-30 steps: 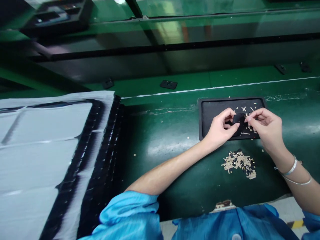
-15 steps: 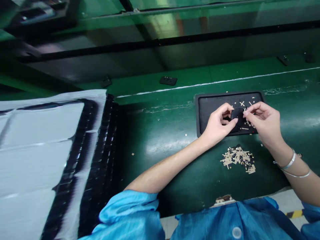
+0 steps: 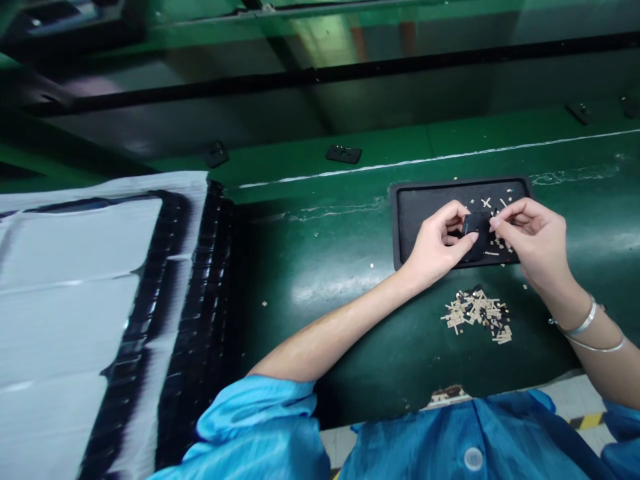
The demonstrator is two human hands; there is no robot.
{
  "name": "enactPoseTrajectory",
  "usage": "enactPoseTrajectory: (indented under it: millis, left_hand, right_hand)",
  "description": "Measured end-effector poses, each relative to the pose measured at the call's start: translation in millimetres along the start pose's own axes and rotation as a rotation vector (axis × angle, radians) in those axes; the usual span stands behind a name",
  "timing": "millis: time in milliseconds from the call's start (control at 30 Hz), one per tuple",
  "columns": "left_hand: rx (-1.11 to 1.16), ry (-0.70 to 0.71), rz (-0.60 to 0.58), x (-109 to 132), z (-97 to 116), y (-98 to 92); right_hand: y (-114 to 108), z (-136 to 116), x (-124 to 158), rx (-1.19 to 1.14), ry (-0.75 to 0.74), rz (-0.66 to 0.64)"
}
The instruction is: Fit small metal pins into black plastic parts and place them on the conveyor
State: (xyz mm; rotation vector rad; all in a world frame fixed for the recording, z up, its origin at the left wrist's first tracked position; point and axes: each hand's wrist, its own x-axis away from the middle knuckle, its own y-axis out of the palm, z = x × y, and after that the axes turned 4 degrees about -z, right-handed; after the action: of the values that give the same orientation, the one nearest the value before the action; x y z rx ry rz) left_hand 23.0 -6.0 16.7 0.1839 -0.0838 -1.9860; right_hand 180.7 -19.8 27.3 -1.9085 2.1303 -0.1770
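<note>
My left hand [image 3: 445,237] grips a small flat black plastic part [image 3: 476,227] between thumb and fingers, above a shallow black tray [image 3: 415,220]. At the part's right edge, my right hand [image 3: 533,233] is closed in a pinch. Whatever lies between those fingertips is too small to make out. Small beige pieces [image 3: 486,203] lie scattered in the tray, some hidden by my hands. In front of the tray, a loose pile of beige and black bits [image 3: 477,313] rests on the green table [image 3: 340,287].
Stacked black trays with white sheeting [image 3: 75,307] fill the left side. Along the back ledge sit flat black parts, one near the middle [image 3: 344,154] and others at the left [image 3: 217,154] and right [image 3: 579,112]. A glossy dark panel [image 3: 240,113] rises behind.
The view has shifted slightly. My left hand still holds the black part, tilted a little differently, and my right fingertips remain pinched at its right edge.
</note>
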Motion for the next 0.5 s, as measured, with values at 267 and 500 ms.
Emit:
enactPoseTrajectory:
  millis: [267,500]
  left_hand:
    - [0.035,-0.022,0.002,-0.3,2.4,-0.3]
    - [0.092,-0.002,-0.042,-2.5,1.3,-1.8]
  right_hand:
    - [-0.6,-3.0,0.5,0.003,0.001,0.005]
    - [-2.9,-2.9,-1.5,-0.054,0.022,-0.02]
